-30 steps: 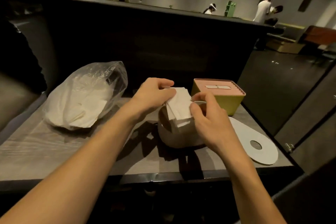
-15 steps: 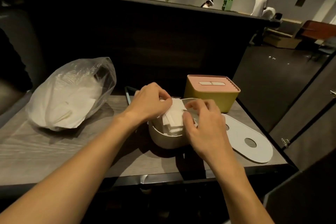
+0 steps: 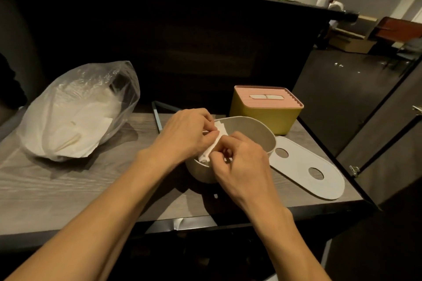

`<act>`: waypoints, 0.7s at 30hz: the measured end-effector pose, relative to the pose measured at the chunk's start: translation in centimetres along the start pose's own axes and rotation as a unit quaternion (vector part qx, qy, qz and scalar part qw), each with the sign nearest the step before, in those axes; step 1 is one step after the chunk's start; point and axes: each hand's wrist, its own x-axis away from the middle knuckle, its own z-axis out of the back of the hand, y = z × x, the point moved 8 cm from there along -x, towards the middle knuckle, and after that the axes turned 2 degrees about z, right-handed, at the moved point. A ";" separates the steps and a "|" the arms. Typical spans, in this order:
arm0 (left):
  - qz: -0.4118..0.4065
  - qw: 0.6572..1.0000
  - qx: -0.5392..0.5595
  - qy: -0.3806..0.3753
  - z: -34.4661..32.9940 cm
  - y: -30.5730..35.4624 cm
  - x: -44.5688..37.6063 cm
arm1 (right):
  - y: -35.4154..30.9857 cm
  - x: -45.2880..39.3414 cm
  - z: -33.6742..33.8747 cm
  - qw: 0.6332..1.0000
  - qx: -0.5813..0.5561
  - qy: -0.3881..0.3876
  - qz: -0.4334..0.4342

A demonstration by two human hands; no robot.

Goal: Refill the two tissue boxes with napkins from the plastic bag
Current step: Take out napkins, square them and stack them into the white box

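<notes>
The clear, crumpled plastic bag of white napkins lay near the left edge of the grey wood-grain tabletop, its mouth turned toward the middle, probably so the supply stayed within reach of the work. My left hand and my right hand met over the near-left rim of the open, oval, cream-coloured tissue box at the centre of the tabletop. The fingers of both hands were curled and pinched the stack of folded white napkins from opposite sides, which I judged kept the stack square as it went into the box. The stack stood partly inside the box, its top edge above the rim. The yellow rectangular tissue box with the pink slotted lid stood closed near the far right corner, touching or just behind the oval box. The flat grey oval lid with two round holes lay along the right edge, set aside so the opening was free.
</notes>
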 end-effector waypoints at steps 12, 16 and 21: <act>0.011 1.000 0.020 -0.008 -0.3 -0.3 -0.5 | -1.0 -0.2 -0.3 0.997 0.066 0.029 0.004; 0.011 0.999 0.045 -0.002 -0.6 -0.5 -0.4 | -0.9 0.0 -0.5 0.998 0.066 0.020 -0.010; 0.002 0.995 0.096 0.023 -0.5 -0.3 -0.1 | -0.7 0.1 -0.4 0.998 0.042 0.028 -0.023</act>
